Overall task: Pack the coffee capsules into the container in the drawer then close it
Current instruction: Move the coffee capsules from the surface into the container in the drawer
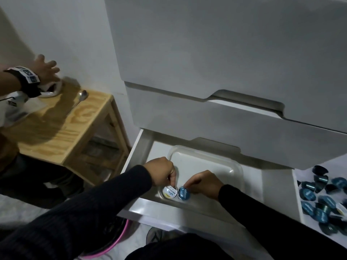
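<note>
The bottom drawer [270, 186] of a white cabinet stands pulled out. Inside it lies a clear rectangular container [204, 164]. My left hand [162, 171] pinches a white-lidded coffee capsule [169, 192] at the container's near left corner. Beside it, my right hand [203, 182] holds a blue-lidded capsule [184, 193] by its edge. Both capsules sit low inside the container and nearly touch. A pile of several blue capsules [323, 201] lies on a white surface to the right of the drawer.
Two closed drawers [225, 119] overhang the open one from above. A wooden side table [78, 126] stands at the left with a spoon [81, 97] on it. Another person's hand [44, 69] with a wrist strap reaches over that table. A pink-rimmed object [120, 239] lies on the floor below.
</note>
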